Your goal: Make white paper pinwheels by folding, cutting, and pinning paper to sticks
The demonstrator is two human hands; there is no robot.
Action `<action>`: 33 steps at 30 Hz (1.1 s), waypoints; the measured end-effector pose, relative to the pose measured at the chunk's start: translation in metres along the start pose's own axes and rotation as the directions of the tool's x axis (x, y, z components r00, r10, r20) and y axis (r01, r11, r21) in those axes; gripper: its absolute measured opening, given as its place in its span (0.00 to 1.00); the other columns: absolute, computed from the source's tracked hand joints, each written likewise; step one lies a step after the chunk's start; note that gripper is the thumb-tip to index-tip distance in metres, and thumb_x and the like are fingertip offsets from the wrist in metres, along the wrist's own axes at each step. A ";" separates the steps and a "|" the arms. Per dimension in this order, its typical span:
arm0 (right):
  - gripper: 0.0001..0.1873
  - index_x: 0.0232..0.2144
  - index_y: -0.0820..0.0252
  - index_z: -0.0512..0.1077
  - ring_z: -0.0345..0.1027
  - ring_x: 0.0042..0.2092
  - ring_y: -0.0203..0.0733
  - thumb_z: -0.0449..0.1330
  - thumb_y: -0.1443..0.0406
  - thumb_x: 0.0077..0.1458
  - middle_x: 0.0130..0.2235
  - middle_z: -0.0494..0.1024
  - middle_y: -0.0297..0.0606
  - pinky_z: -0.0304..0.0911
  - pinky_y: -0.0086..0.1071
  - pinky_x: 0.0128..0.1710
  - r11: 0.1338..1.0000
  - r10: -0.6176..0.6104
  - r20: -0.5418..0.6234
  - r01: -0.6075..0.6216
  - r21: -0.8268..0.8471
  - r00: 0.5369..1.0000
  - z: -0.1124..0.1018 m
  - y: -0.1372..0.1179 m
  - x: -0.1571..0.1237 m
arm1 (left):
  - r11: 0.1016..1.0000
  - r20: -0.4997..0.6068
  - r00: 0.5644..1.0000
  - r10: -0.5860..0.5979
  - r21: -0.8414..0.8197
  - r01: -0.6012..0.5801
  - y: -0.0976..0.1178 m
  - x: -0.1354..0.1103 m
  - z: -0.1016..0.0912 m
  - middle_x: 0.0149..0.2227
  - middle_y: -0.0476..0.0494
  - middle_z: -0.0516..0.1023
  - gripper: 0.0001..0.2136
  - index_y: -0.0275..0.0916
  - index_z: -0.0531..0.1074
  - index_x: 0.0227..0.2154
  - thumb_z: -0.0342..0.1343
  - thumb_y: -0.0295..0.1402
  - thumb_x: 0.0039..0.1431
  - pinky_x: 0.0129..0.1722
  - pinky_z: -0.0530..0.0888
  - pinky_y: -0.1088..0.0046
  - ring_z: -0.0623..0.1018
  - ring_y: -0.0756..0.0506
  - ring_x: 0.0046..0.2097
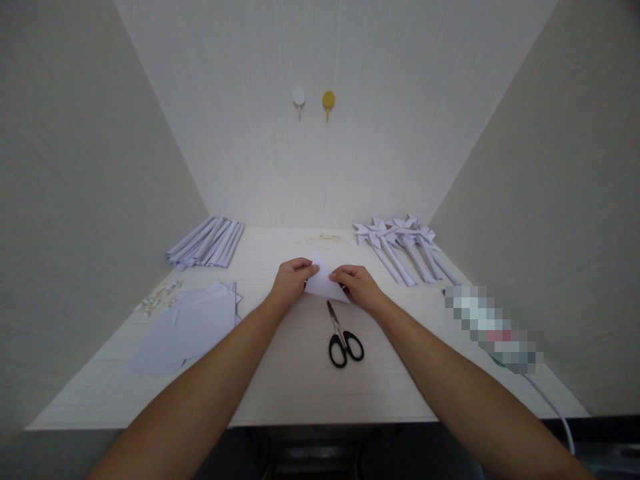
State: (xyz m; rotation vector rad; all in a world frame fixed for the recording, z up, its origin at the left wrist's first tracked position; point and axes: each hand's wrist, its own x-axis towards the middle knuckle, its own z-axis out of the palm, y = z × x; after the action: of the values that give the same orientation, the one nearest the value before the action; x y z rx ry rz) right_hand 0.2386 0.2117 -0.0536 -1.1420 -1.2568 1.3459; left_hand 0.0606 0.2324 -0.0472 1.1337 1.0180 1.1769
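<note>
A small sheet of white paper [324, 285] is held up over the middle of the table, between both hands. My left hand [294, 279] pinches its left edge with thumb and forefinger. On the other side, my right hand [356, 283] grips the right edge in the same way. The paper looks triangular, perhaps folded; its far tip fades into the pale table. Just below it on the table lies a pair of scissors [344, 340] with black handles, blades pointing away from me and nearly closed. Neither hand touches the scissors.
Rolled paper tubes [207, 243] lie at the back left, paper pinwheels on sticks [400, 243] at the back right. Loose paper sheets [195, 327] and small pale bits [161, 298] sit at left. A blurred object with a cord [493, 330] rests at right. Walls enclose the table [280, 400].
</note>
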 end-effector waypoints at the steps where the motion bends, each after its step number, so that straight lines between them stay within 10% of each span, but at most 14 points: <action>1: 0.12 0.22 0.59 0.76 0.59 0.21 0.33 0.68 0.57 0.42 0.18 0.71 0.28 0.50 0.30 0.22 1.000 0.001 0.001 -0.001 0.000 1.000 0.000 0.000 0.000 | 1.000 -0.008 1.000 0.000 -0.001 0.000 0.000 0.000 0.000 0.20 0.53 0.71 0.14 0.38 0.74 0.23 0.71 0.41 0.38 0.23 0.62 0.74 0.67 0.51 0.22; 33: 0.09 0.21 0.58 0.76 0.55 0.24 0.34 0.64 0.58 0.43 0.19 0.69 0.27 0.48 0.30 0.25 0.985 -0.039 0.066 0.050 -0.164 0.997 -0.001 -0.004 -0.001 | 1.000 0.004 1.000 -0.020 0.015 0.020 0.008 -0.004 0.003 0.22 0.51 0.70 0.13 0.39 0.70 0.19 0.65 0.42 0.44 0.27 0.67 0.73 0.70 0.49 0.26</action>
State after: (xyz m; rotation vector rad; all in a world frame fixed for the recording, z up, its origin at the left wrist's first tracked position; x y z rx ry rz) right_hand 0.2397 0.2105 -0.0497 -1.1856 -1.4539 1.2714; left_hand 0.0615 0.2282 -0.0391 1.1348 1.0342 1.1522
